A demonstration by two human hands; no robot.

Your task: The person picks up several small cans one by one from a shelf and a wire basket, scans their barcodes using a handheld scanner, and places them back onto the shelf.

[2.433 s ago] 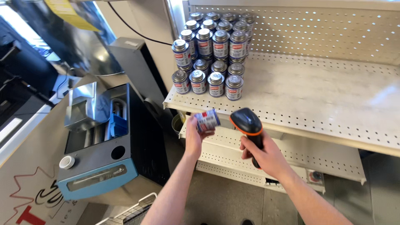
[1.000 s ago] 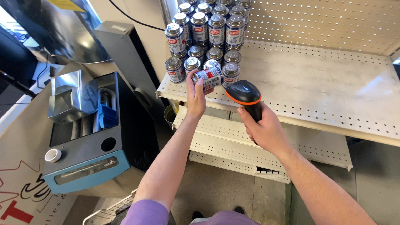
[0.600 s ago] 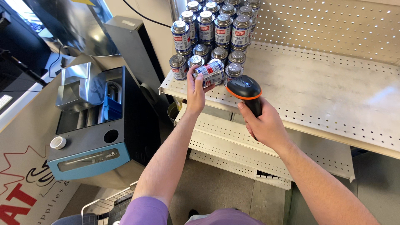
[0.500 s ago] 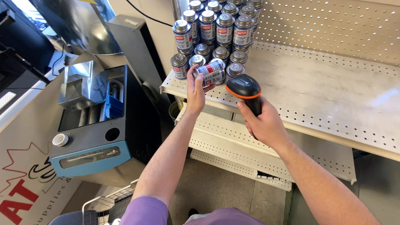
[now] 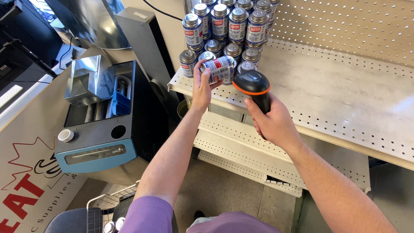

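My left hand (image 5: pixel 201 84) is holding a small round metal can with a blue, red and white label (image 5: pixel 218 69) on its side. Matching labelled cans (image 5: pixel 224 23) are standing stacked at the perforated shelf's (image 5: pixel 345 99) left corner. A beige sign panel with red lettering (image 5: pixel 26 190) is leaning at lower left.

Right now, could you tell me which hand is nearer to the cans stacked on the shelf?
Left. The left hand holds a can on its side right against the stacked cans; the right hand grips the scanner lower, out past the shelf edge.
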